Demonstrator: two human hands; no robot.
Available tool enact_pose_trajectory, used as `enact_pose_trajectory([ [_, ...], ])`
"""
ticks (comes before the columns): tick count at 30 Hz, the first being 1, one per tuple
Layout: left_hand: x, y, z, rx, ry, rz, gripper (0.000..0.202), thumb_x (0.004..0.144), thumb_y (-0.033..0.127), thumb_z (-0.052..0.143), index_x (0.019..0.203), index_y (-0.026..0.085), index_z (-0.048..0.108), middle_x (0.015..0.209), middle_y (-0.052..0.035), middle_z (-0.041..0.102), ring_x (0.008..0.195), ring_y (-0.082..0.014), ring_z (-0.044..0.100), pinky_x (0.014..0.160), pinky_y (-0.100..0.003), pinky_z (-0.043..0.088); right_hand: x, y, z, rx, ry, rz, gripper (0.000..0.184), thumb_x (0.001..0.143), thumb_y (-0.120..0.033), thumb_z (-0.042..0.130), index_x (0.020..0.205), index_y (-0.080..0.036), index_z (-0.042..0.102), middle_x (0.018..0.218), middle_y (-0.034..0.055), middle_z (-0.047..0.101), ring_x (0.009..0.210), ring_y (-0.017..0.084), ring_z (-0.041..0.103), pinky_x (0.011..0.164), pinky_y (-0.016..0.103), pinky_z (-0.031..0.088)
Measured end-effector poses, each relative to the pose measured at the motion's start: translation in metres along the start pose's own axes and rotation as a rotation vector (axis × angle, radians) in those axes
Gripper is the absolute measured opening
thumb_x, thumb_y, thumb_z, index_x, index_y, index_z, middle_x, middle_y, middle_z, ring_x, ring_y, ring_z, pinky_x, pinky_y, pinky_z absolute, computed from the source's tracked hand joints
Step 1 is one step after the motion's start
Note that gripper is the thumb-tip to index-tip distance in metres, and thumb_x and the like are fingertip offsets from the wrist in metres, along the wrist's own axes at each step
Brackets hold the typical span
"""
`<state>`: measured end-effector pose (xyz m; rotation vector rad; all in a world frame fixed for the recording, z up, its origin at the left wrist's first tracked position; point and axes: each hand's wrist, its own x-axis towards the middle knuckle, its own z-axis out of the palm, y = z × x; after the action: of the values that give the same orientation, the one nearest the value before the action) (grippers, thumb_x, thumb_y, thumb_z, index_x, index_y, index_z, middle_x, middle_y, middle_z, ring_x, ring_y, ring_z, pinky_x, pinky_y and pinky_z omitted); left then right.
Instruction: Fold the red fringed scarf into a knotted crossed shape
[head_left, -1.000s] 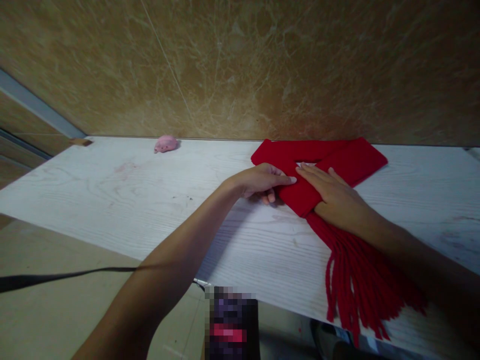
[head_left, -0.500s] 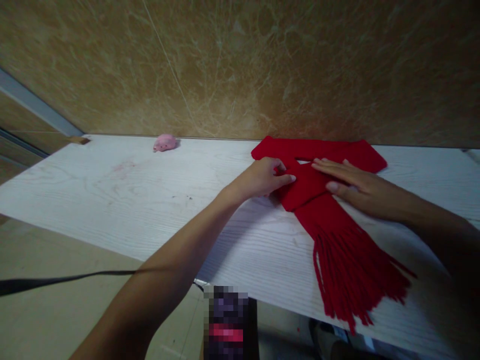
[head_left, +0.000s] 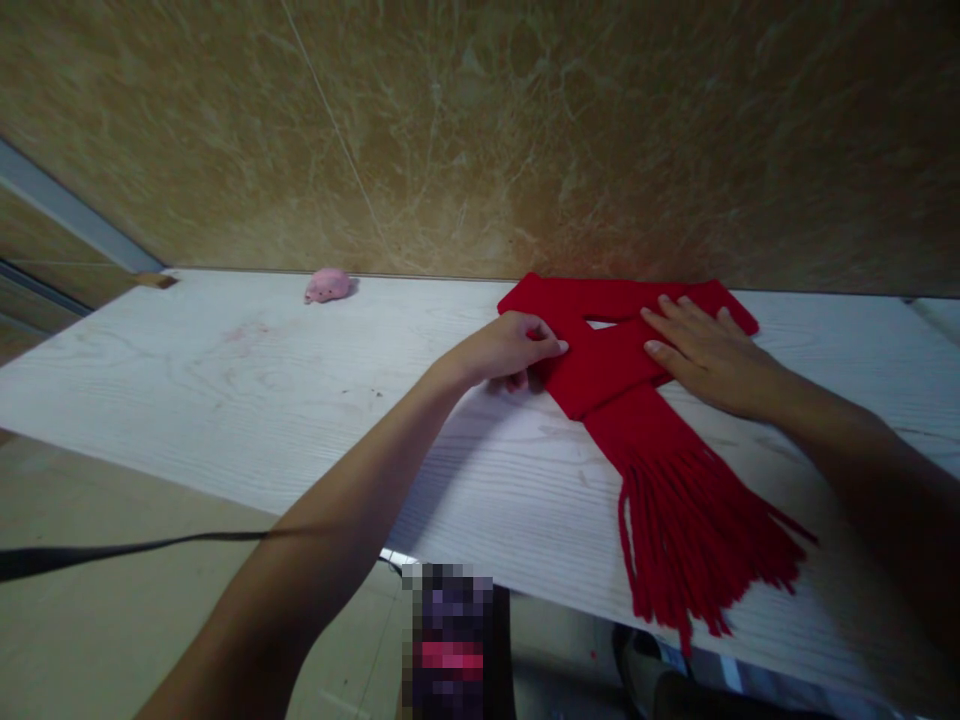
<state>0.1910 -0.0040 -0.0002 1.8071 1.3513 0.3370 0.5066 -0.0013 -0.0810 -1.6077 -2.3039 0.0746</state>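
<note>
Roughly midway, I'd judge: red scarf point(head_left: 611, 360) crossed into a loop on the white table point(head_left: 300, 420) by the wall point(head_left: 465, 150), left hand point(head_left: 501, 345) pinching its left edge, right hand point(head_left: 705, 355) spread flat on top, fringed end point(head_left: 697, 530) loose, not yet folded in.

No text, label, brand, number or sign can be read here. The scarf point(head_left: 630, 430) on the right, the toy point(head_left: 328, 285) at far left, the table point(head_left: 225, 400) and the far wall point(head_left: 480, 130) bear no legible lettering. On the near side, a pixelated patch point(head_left: 448, 625) is too coarse to read.
</note>
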Motion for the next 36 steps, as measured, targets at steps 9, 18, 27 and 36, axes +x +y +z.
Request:
enact_pose_trajectory([
  [9,0.011,0.04,0.04,0.412,0.365,0.395,0.039,0.112,0.032,0.049,0.141,0.015,0.068,0.157,-0.0156,0.066,0.15,-0.0284,0.056,0.127,-0.043,0.042,-0.002,-0.012,-0.01,-0.059,0.006,-0.015,0.062,0.114,-0.047,0.031,0.166,-0.022,0.052,0.174,0.0157,0.042,0.164,0.035,0.035,0.128,0.075,0.029],
  [18,0.019,0.042,0.071,0.671,0.097,0.238,0.069,0.115,0.058,0.031,0.175,0.025,0.034,0.183,-0.0084,0.027,0.172,-0.0363,0.019,0.138,-0.067,0.012,-0.006,0.013,-0.022,-0.069,0.019,0.22,0.064,0.114,-0.049,0.028,0.168,-0.021,0.049,0.178,0.0179,0.034,0.166,0.037,0.032,0.123,0.078,0.034],
  [27,-0.018,0.051,0.082,0.685,0.115,0.176,0.07,0.114,0.06,0.031,0.174,0.024,0.037,0.181,-0.0125,0.031,0.169,-0.0398,0.025,0.135,-0.072,0.019,-0.008,-0.006,-0.032,-0.085,0.127,0.159,0.059,0.116,-0.044,0.027,0.16,-0.021,0.058,0.173,0.0186,0.044,0.162,0.035,0.041,0.125,0.072,0.038],
  [36,0.032,0.028,0.034,0.803,0.193,0.183,0.064,0.116,0.05,0.03,0.173,0.023,0.04,0.182,-0.0097,0.03,0.171,-0.0345,0.021,0.138,-0.064,0.017,0.002,-0.023,-0.026,-0.155,-0.08,0.167,0.061,0.115,-0.042,0.032,0.17,-0.02,0.047,0.181,0.0131,0.026,0.169,0.033,0.023,0.132,0.067,0.026],
])
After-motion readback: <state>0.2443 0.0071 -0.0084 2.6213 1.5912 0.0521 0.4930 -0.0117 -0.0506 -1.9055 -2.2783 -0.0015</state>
